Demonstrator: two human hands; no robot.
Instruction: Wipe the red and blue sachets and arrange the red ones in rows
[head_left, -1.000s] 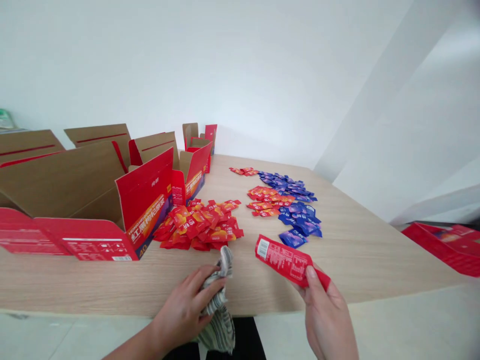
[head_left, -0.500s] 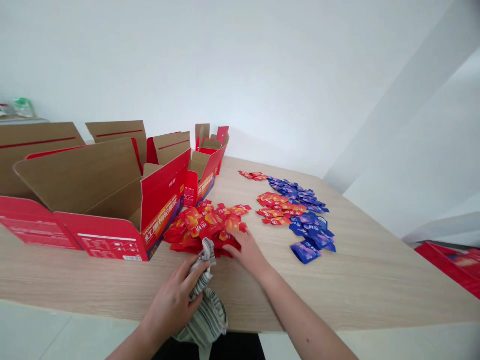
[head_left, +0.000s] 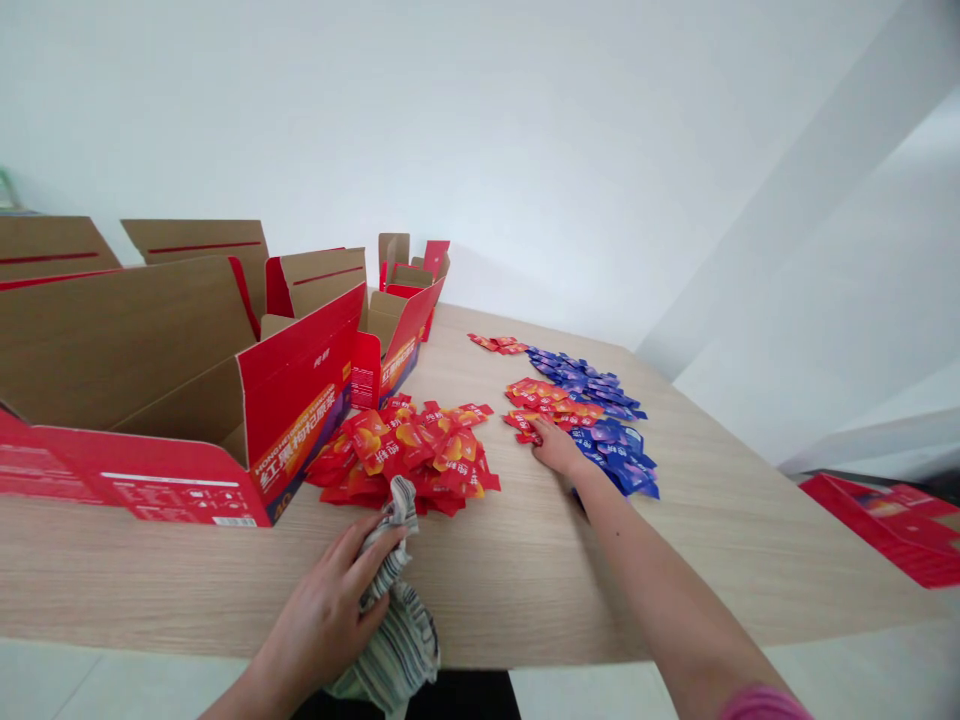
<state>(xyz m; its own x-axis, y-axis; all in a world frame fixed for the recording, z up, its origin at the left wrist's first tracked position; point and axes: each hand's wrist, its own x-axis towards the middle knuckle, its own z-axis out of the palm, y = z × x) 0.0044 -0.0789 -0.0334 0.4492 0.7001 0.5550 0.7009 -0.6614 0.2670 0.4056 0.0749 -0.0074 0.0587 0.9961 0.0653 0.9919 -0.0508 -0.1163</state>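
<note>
My left hand (head_left: 330, 610) grips a striped grey-and-white cloth (head_left: 397, 630) at the near edge of the wooden table (head_left: 525, 560). The cloth's tip touches a heap of red-and-orange sachets (head_left: 409, 455). My right hand (head_left: 553, 447) reaches forward across the table and rests on the second pile, where red sachets (head_left: 544, 400) meet blue sachets (head_left: 611, 445). Its fingers are curled down onto the packets; I cannot make out whether any packet is pinched.
Several open red cardboard boxes (head_left: 225, 390) with brown insides stand along the left of the table, the nearest beside the red heap. A few red sachets (head_left: 495, 343) lie at the far side. A flat red box (head_left: 885, 520) sits off the table at right.
My right hand held a long red packet a second ago, then moved to the red heap, and now has shifted right onto the red-and-blue pile. The packet is out of sight. The left hand stayed on the cloth.
</note>
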